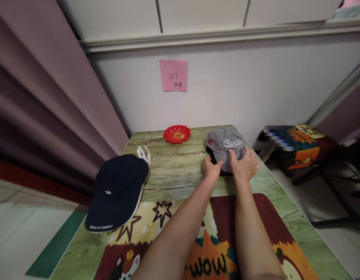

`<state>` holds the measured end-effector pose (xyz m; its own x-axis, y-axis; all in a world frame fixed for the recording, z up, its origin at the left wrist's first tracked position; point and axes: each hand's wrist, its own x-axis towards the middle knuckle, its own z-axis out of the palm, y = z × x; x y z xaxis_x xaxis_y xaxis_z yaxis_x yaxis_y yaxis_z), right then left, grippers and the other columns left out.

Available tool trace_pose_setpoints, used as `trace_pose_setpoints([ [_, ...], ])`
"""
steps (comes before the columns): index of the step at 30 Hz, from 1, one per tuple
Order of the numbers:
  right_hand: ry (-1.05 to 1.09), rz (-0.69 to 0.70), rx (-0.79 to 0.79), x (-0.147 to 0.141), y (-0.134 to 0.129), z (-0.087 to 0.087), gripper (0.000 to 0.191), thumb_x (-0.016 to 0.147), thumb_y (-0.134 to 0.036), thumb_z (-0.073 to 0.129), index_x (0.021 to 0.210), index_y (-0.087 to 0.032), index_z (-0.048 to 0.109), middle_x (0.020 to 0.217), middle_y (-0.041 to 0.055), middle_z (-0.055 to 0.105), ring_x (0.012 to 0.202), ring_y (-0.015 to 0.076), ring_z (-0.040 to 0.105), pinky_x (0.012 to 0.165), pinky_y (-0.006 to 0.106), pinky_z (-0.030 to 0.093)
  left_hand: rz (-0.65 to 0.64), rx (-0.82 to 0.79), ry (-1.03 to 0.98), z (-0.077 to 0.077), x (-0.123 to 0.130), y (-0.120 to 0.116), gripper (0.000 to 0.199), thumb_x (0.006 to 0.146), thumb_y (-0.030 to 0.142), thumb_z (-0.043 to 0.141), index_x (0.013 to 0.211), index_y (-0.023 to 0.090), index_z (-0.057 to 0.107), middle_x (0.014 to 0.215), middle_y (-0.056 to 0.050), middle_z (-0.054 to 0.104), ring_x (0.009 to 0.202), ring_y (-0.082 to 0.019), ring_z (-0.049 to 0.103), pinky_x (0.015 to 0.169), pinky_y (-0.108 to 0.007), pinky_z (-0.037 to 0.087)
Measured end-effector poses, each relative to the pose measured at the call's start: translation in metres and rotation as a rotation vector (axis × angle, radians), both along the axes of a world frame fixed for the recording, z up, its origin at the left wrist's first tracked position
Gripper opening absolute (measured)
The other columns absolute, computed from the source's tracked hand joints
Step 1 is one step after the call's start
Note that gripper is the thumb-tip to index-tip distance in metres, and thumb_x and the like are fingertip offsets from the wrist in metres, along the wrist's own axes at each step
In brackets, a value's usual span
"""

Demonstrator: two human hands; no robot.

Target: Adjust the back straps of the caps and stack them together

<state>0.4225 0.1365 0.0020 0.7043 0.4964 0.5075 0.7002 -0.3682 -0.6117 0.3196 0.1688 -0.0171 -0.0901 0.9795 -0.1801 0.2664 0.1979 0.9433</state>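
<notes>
A gray cap (pixel 223 138) with white "Always" lettering lies at the back right of the table, its brim toward me. My left hand (pixel 212 168) grips the left edge of the brim, thumb on top and fingers partly hidden beneath. On the brim's right side is my right hand (pixel 244 164), thumb on top, with its fingers wrapped round the edge. A navy cap (pixel 118 186) with a light brim edge and white straps rests at the table's left edge.
A red scalloped dish (pixel 177 134) stands at the table's back edge. A colorful mat (pixel 223 217) covers the front. Behind is a wall with a pink note (pixel 173 76). To the right stands a stool with a patterned cover (pixel 306 146); a purple curtain (pixel 66 97) hangs left.
</notes>
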Motion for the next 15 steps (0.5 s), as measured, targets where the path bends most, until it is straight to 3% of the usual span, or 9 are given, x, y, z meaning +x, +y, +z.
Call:
trace_pose_setpoints([
  [3, 0.029, 0.059, -0.136, -0.004, -0.001, 0.001, 0.088, 0.076, -0.069, 0.061, 0.142, -0.012, 0.047, 0.139, 0.0253, 0.055, 0.126, 0.0428, 0.050, 0.106, 0.059, 0.032, -0.068, 0.030, 0.065, 0.004, -0.013, -0.016, 0.048, 0.068, 0.023, 0.079, 0.110, 0.017, 0.056, 0.125, -0.018, 0.060, 0.119, -0.030, 0.059, 0.100, -0.040, 0.046],
  [7, 0.088, 0.077, -0.231, -0.006, -0.002, -0.003, 0.090, 0.074, -0.067, 0.064, 0.143, -0.011, 0.044, 0.139, 0.0275, 0.053, 0.126, 0.0449, 0.050, 0.105, 0.063, 0.031, -0.113, 0.234, 0.077, 0.021, -0.058, -0.041, 0.041, 0.073, 0.019, 0.073, 0.111, 0.019, 0.057, 0.127, -0.015, 0.057, 0.121, -0.028, 0.058, 0.104, -0.041, 0.045],
  [10, 0.086, 0.079, -0.184, -0.009, -0.002, -0.003, 0.088, 0.074, -0.062, 0.067, 0.141, -0.009, 0.045, 0.139, 0.0294, 0.052, 0.127, 0.0462, 0.049, 0.106, 0.066, 0.028, -0.036, 0.457, 0.184, 0.055, -0.118, -0.051, 0.041, 0.075, 0.018, 0.071, 0.114, 0.020, 0.059, 0.135, -0.016, 0.052, 0.132, -0.029, 0.049, 0.113, -0.042, 0.037],
  [12, 0.076, 0.076, -0.113, -0.011, -0.002, 0.000, 0.089, 0.073, -0.062, 0.067, 0.142, -0.010, 0.045, 0.140, 0.0292, 0.052, 0.128, 0.0470, 0.048, 0.107, 0.067, 0.027, 0.066, 0.547, 0.390, 0.085, -0.167, -0.051, 0.039, 0.077, 0.020, 0.070, 0.115, 0.021, 0.060, 0.144, -0.016, 0.045, 0.140, -0.032, 0.041, 0.116, -0.047, 0.032],
  [15, 0.046, 0.069, 0.000, -0.016, -0.002, 0.007, 0.088, 0.075, -0.062, 0.065, 0.143, -0.011, 0.045, 0.142, 0.0279, 0.051, 0.131, 0.0459, 0.046, 0.108, 0.065, 0.026, 0.324, 0.570, 0.715, 0.123, -0.241, -0.049, 0.041, 0.080, 0.032, 0.071, 0.118, 0.022, 0.060, 0.149, -0.017, 0.042, 0.141, -0.037, 0.037, 0.114, -0.054, 0.029],
])
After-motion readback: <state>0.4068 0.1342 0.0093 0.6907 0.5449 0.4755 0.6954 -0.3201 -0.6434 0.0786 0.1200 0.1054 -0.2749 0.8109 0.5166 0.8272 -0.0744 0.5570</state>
